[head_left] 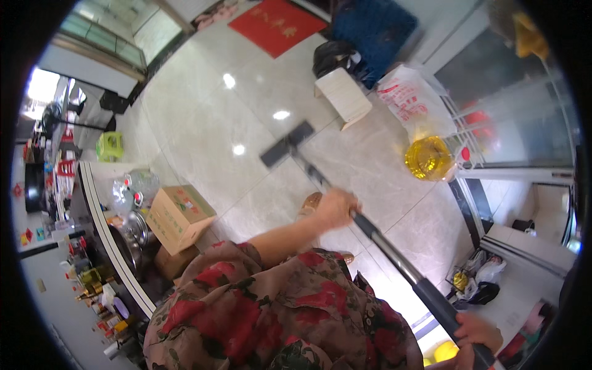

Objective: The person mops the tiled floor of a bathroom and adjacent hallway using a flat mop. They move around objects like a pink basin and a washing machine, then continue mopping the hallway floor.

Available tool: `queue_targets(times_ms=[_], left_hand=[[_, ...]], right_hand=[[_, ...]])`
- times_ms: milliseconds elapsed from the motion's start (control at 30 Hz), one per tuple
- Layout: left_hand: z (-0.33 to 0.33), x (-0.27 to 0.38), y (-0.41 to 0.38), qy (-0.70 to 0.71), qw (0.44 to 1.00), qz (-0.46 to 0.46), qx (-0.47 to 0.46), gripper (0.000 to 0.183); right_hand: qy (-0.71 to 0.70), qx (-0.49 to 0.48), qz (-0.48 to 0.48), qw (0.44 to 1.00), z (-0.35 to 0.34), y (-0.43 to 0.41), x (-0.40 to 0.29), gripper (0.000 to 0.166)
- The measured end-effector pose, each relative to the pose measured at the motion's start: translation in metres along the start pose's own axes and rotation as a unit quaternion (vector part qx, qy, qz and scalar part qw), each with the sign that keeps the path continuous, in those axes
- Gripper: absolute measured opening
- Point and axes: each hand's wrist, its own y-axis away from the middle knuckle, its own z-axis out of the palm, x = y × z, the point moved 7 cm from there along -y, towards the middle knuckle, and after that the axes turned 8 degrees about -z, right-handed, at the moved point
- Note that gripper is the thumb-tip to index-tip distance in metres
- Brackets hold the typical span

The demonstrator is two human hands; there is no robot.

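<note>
A floor mop (393,252) with a long black and silver handle runs from the lower right towards the middle of the floor. Its flat dark head (287,144) rests on the pale glossy tiles. My left hand (336,208), on an outstretched arm, grips the handle's lower part. Farther up, near the handle's top end, my right hand (478,334) is closed round it beside my body. A brown shoe (311,201) shows just behind my left hand, partly hidden by my arm.
A small white stool (343,96) stands ahead, near a dark bag (334,58). On the right are a jug of yellow oil (428,158) and a white plastic bag (414,99). A cardboard box (180,217) sits left, beside plastic bottles (134,187). A red mat (276,25) lies farther off.
</note>
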Motion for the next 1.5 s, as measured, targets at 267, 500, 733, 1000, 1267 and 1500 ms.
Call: queue_targets(times_ms=[267, 500, 733, 1000, 1267, 1500], left_hand=[[0.116, 0.107, 0.100, 0.014, 0.915, 0.153, -0.373, 0.013], [0.153, 0.189, 0.081, -0.004, 0.957, 0.192, -0.218, 0.020], [0.139, 0.196, -0.010, 0.119, 0.977, 0.170, 0.036, 0.025], [0.116, 0.191, -0.134, 0.250, 0.919, 0.052, 0.300, 0.016], [0.113, 0.185, -0.191, 0.197, 0.968, 0.121, 0.099, 0.020], [0.132, 0.176, -0.246, 0.232, 0.943, 0.114, 0.211, 0.019]], right_hand=[[-0.062, 0.072, -0.039, 0.995, -0.108, 0.121, -0.040, 0.049], [0.006, 0.022, -0.141, 0.990, -0.175, 0.163, -0.051, 0.031], [0.041, -0.188, -0.201, 0.961, -0.140, 0.061, -0.046, 0.015], [-0.001, 0.151, -0.067, 0.986, -0.133, -0.048, -0.004, 0.034], [-0.119, -0.084, -0.154, 0.977, -0.125, -0.110, 0.020, 0.028], [-0.146, -0.221, -0.198, 0.944, -0.129, -0.158, 0.052, 0.019]])
